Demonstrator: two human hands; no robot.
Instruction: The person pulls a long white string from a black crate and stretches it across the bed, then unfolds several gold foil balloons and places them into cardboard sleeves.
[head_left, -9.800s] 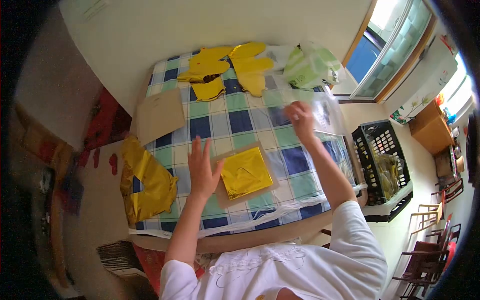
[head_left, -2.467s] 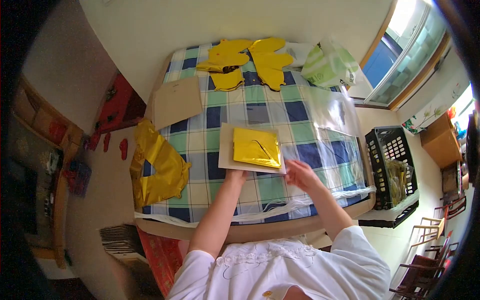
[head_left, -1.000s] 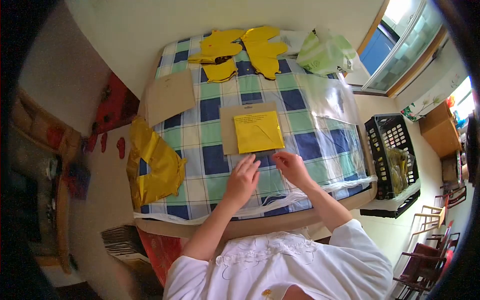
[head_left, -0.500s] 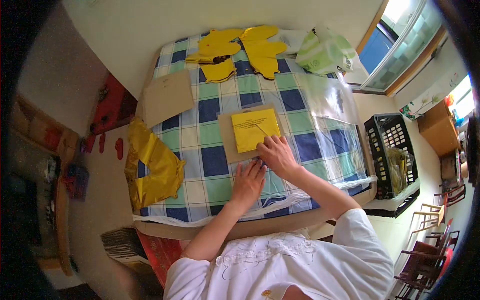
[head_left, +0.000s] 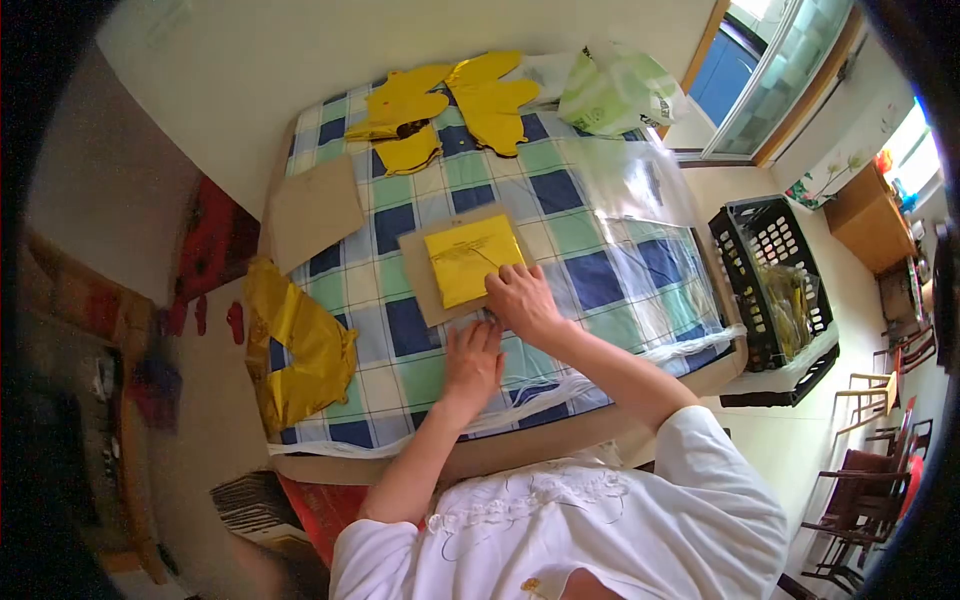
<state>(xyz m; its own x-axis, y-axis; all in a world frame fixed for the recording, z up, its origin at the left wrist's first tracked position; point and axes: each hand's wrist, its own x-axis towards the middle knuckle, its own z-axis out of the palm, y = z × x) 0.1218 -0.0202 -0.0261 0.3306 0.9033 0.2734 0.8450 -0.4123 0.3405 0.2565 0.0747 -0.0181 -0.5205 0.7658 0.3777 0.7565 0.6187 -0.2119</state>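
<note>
A folded gold foil balloon [head_left: 463, 260] lies on a brown cardboard sheet [head_left: 415, 275] in the middle of the checked tablecloth [head_left: 400, 215]. My right hand [head_left: 522, 300] rests palm down on the near right corner of the foil and card. My left hand [head_left: 472, 362] lies flat on the cloth just below the card's near edge, fingers together, holding nothing that I can make out. A thin clear plastic bag may lie under my left hand; I cannot tell.
Yellow foil balloons [head_left: 445, 105] lie at the far end beside a green-and-white bag [head_left: 615, 90]. Another cardboard sheet [head_left: 312, 210] overhangs the left edge, a gold balloon [head_left: 295, 350] hangs below it. Clear plastic sheets [head_left: 640, 200] cover the right side. A black crate [head_left: 775, 275] stands to the right.
My right hand has come forward onto the near right corner of the gold foil and card. My left hand stays flat below the card. The card and foil have turned slightly.
</note>
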